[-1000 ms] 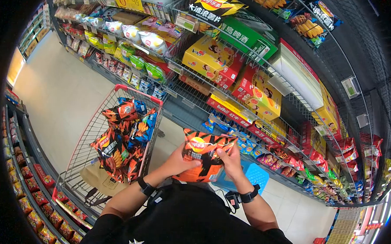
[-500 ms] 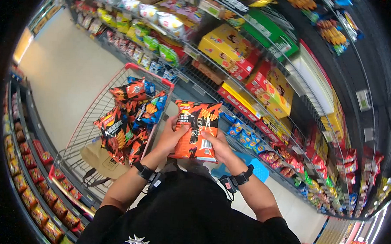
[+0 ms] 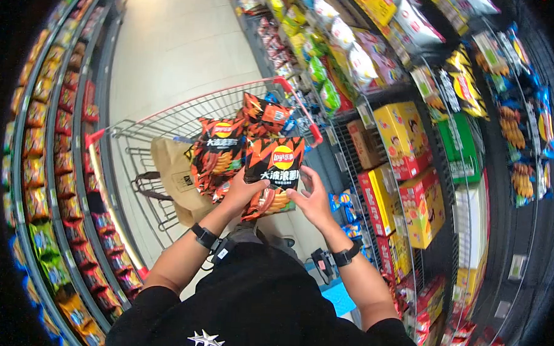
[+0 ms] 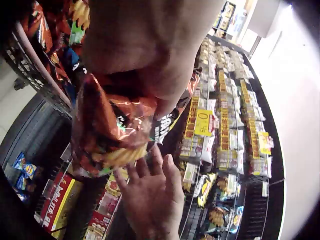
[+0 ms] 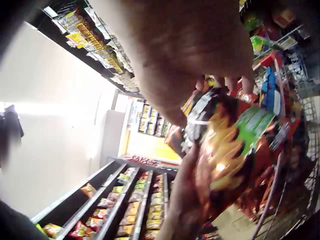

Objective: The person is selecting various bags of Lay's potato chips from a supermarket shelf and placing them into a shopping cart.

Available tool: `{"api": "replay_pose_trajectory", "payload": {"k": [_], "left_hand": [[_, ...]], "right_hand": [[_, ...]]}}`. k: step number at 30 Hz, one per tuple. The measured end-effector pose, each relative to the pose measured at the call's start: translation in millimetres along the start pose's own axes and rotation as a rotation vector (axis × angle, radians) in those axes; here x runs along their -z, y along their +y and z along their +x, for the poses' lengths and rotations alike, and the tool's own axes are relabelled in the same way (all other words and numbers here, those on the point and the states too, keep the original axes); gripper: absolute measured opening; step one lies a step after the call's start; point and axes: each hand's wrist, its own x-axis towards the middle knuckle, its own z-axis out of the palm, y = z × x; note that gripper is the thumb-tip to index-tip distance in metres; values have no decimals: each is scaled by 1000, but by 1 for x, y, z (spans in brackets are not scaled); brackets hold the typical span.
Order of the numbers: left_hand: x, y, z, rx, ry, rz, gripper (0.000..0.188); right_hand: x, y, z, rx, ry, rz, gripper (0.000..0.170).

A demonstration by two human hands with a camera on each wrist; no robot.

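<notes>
A black and orange chip bag [image 3: 271, 166] is upright before the chest in the head view, its front with a yellow logo toward me. My left hand [image 3: 237, 201] grips its lower left side, thumb across the front. At its right edge is my right hand [image 3: 313, 202], thumb and fingers spread apart, fingertips right by the wrapper. In the left wrist view this right hand [image 4: 152, 200] shows its palm and loosely extended fingers beside the bag [image 4: 115, 130]. The right wrist view has the left hand [image 5: 182, 200] against the bag [image 5: 220, 145].
Just beyond stands a wire shopping cart [image 3: 281, 80] with several similar chip bags [image 3: 219, 146] and a brown paper bag [image 3: 178, 181]. Snack shelves [image 3: 98, 165] line the left. Boxes [image 3: 421, 207] fill wire shelves on the right. A blue stool [image 3: 339, 297] is near the right forearm.
The view has swung, so the cart now lies straight ahead. The chip bag has turned from its barcode back to its logo front. The right hand has loosened from its edge.
</notes>
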Motion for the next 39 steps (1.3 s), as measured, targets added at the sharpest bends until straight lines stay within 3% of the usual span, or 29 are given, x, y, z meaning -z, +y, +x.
{"api": "replay_pose_trajectory", "payload": {"k": [1, 3, 5, 6, 7, 10, 11, 13, 15, 17, 20, 22, 25, 31, 39], "left_hand": [[9, -4, -6, 72, 7, -167, 41], [24, -8, -18, 170, 57, -384, 38], [35, -7, -23, 94, 211, -480, 24], [58, -20, -18, 32, 150, -415, 31], [72, -11, -17, 107, 175, -403, 49], [80, 28, -20, -22, 126, -778, 70], [89, 28, -18, -39, 68, -856, 75], [82, 14, -16, 119, -59, -735, 78], [56, 2, -23, 286, -304, -580, 70], [32, -13, -23, 300, -353, -415, 58], [8, -32, -1, 308, -299, -242, 48], [-8, -39, 15, 366, -383, -165, 44], [-47, -39, 46, 465, -524, -2, 37], [-156, -64, 92, 541, -722, 228, 32], [-322, -101, 33, 581, -1070, 625, 30]], "right_hand": [[-5, 1, 4, 10, -23, -4, 65], [-16, -4, 11, -290, -296, 238, 68], [-30, -15, 7, -448, -494, 317, 63], [-39, -14, 10, -322, -501, 329, 64], [-49, -14, 15, -197, -495, 347, 64], [-65, -35, 35, -93, -428, 753, 68], [-68, -34, 41, -79, -367, 747, 68], [-67, -25, 45, -118, -296, 615, 66], [-57, 2, 40, -89, -334, 554, 65], [-36, 22, 19, -77, -349, 500, 63], [9, 48, -17, -207, -209, 511, 55], [39, 75, -42, -380, -14, 596, 46], [85, 106, -82, -451, 258, 644, 39], [149, 162, -173, -404, 711, 880, 37], [191, 228, -288, -282, 1025, 1139, 32]]}}
